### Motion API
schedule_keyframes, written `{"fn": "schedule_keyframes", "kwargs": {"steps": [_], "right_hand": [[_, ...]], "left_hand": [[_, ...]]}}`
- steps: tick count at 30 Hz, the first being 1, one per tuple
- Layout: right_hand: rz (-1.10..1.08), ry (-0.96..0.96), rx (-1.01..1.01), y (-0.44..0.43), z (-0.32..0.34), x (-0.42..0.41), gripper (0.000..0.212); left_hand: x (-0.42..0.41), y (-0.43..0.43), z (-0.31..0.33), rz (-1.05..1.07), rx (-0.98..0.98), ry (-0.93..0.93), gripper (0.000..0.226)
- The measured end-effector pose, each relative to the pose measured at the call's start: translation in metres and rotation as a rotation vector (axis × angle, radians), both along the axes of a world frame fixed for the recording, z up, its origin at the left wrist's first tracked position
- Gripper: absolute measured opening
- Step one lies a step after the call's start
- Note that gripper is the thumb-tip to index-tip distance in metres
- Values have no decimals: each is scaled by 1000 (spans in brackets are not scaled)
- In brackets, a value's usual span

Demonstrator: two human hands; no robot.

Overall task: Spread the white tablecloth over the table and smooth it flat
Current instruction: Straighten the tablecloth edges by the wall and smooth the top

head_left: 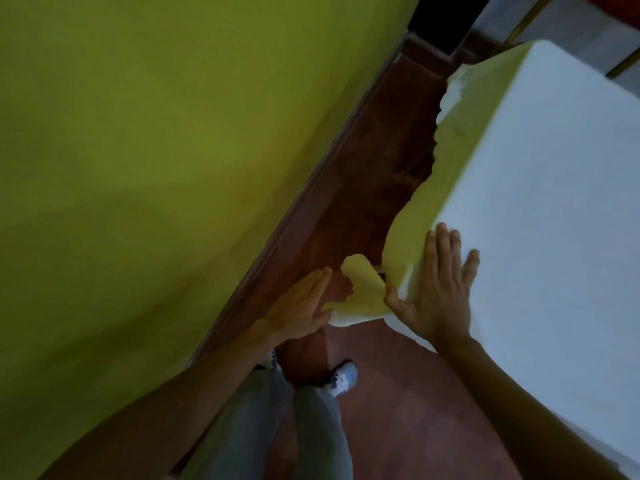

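A white fabric tablecloth [554, 202] covers the counter at the right of the frame, its hanging edge tinted yellow-green beside the yellow-green painted wall [138, 150] filling the upper left. The right hand [440, 292] lies flat, fingers spread, on the cloth's near corner. The left hand [298, 306] hovers open, holding nothing, above the reddish-brown floor [398, 393]

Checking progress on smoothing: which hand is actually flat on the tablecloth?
The right hand, fingers spread, presses on the tablecloth at the table's near corner. The left hand is held open beside the hanging cloth, off the tabletop.
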State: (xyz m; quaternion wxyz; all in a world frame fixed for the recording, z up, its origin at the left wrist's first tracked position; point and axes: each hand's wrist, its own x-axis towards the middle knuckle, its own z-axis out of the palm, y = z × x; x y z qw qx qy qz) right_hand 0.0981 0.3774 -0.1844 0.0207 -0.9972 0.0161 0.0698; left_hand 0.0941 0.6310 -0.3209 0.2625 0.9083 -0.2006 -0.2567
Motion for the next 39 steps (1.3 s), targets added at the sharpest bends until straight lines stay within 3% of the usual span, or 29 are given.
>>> {"fn": "schedule_keyframes", "kwargs": {"steps": [5,10,16,20,24,39], "right_hand": [[1,118,-34,0,9,1,116],[-16,161,-10,2,19,1,113],[-146,119,140,-9,26,-4,83],[-246,66,159,-50,19,-8,73],[-242,53,139,-97,10,14,71],[-216,-5,166,-191,2,161,71]], "left_hand": [[3,-34,87,-103,-109,-51,96],[13,-49,128,-234,21,-22,98],[37,-72,173,-316,85,-63,75],[64,-113,175,-357,72,-124,66],[96,-162,164,-285,112,-200,72],[259,-272,154,-278,191,-273,70]]}}
